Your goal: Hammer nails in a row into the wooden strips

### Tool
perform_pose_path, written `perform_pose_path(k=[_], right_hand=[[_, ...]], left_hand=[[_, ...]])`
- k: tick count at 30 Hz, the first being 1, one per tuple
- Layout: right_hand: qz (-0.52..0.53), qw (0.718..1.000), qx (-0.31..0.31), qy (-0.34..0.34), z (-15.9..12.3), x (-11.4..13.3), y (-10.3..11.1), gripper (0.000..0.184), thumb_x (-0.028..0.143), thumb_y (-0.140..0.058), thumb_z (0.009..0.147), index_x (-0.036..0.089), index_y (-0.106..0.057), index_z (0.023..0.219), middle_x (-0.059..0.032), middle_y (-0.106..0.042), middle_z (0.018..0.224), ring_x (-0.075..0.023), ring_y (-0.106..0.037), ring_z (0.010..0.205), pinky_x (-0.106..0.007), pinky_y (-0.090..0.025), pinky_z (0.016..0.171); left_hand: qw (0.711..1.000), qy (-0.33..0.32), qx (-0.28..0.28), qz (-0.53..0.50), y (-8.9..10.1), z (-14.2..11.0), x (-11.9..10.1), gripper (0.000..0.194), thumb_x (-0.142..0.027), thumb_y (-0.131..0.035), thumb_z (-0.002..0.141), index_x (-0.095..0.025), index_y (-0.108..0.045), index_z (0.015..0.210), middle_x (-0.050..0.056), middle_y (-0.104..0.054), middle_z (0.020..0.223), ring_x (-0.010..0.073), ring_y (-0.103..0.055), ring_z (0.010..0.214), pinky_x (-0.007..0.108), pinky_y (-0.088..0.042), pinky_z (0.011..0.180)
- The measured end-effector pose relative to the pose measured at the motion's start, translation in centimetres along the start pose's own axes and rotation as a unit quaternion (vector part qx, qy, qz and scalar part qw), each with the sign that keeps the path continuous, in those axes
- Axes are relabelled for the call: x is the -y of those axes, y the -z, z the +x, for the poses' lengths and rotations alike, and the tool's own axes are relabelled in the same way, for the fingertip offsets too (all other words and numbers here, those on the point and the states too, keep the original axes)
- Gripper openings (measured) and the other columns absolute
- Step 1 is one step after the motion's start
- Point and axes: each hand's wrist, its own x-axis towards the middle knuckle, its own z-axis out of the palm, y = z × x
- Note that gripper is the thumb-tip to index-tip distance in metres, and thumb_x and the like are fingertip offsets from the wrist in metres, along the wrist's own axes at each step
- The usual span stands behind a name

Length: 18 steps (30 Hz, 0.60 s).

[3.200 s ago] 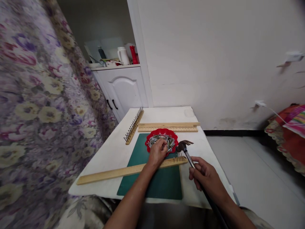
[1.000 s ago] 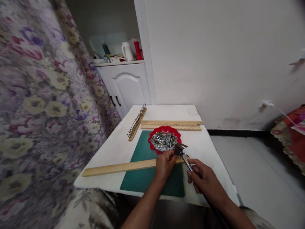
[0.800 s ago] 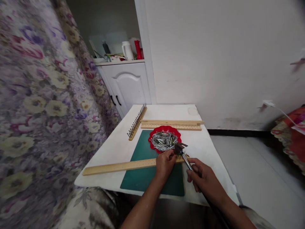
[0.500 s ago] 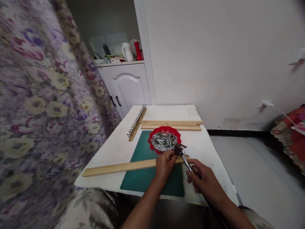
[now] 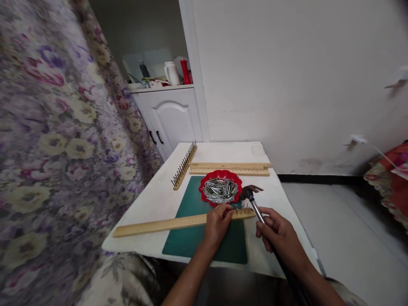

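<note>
Steadily gripped at right — a steel-necked, dark-handled claw hammer (image 5: 257, 211) in the right hand (image 5: 276, 231).

Its head tilts up near the right end of the long pale wooden strip (image 5: 153, 227), which crosses the green rectangular mat (image 5: 188, 242) on the white-topped table (image 5: 146, 204); the left hand (image 5: 217, 223) rests palm-down on that strip, fingers curled beside upright nails — whether they pinch one is hidden. Just beyond, the red scalloped bowl (image 5: 202, 195) holds heaped silvery loose nails (image 5: 219, 190).
</note>
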Motion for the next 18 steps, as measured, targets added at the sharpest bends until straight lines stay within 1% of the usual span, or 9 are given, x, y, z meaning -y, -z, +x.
perform_pose_path(k=[5,8,10,14,18], right_hand=[[0.006,1.000,-0.014,0.007,0.2,-0.4,0.4,0.033,0.036,-0.055,0.086,0.019,-0.050,0.114,0.0046,-0.057,0.062,-0.0057,-0.040,0.036,-0.018,-0.031,0.038],[0.007,1.000,-0.020,0.009,0.3,-0.5,0.5,0.033,0.036,-0.056,0.086,0.019,-0.050,0.114,0.0046,-0.057,0.062,-0.0056,-0.041,0.035,-0.018,-0.030,0.037],[0.012,1.000,-0.022,0.007,0.3,-0.4,0.4,0.034,0.036,-0.057,0.085,0.019,-0.050,0.113,0.0047,-0.057,0.061,-0.0054,-0.040,0.035,-0.018,-0.030,0.036],[0.016,1.000,-0.022,0.006,0.2,-0.2,0.4,0.033,0.036,-0.056,0.085,0.019,-0.050,0.112,0.0050,-0.056,0.061,-0.0054,-0.040,0.035,-0.018,-0.030,0.036],[0.008,1.000,-0.024,0.007,0.1,-0.3,0.6,0.032,0.036,-0.056,0.086,0.019,-0.050,0.113,0.0047,-0.057,0.062,-0.0058,-0.041,0.036,-0.018,-0.031,0.037]], left_hand=[[1.000,0.001,-0.003,-0.018,0.5,0.2,-0.4,0.014,-0.020,-0.051,0.084,-0.018,-0.063,0.091,0.002,-0.067,0.086,0.0144,-0.061,0.078,0.023,-0.045,0.071],[1.000,-0.005,0.013,-0.022,0.4,0.7,-0.6,0.017,-0.020,-0.047,0.087,-0.019,-0.061,0.096,0.002,-0.066,0.086,0.0142,-0.060,0.077,0.023,-0.045,0.069],[0.999,-0.019,0.024,-0.011,0.3,1.0,-0.5,0.017,-0.020,-0.045,0.088,-0.019,-0.061,0.094,0.003,-0.066,0.086,0.0146,-0.060,0.078,0.023,-0.045,0.070],[0.997,-0.056,0.037,0.040,0.5,0.8,-0.2,0.017,-0.021,-0.043,0.089,-0.018,-0.060,0.093,0.005,-0.065,0.089,0.0159,-0.059,0.083,0.026,-0.045,0.075],[0.985,-0.095,0.057,0.134,2.0,-1.0,0.5,0.015,-0.021,-0.047,0.088,-0.020,-0.060,0.095,0.006,-0.064,0.094,0.0191,-0.057,0.090,0.031,-0.044,0.080]])
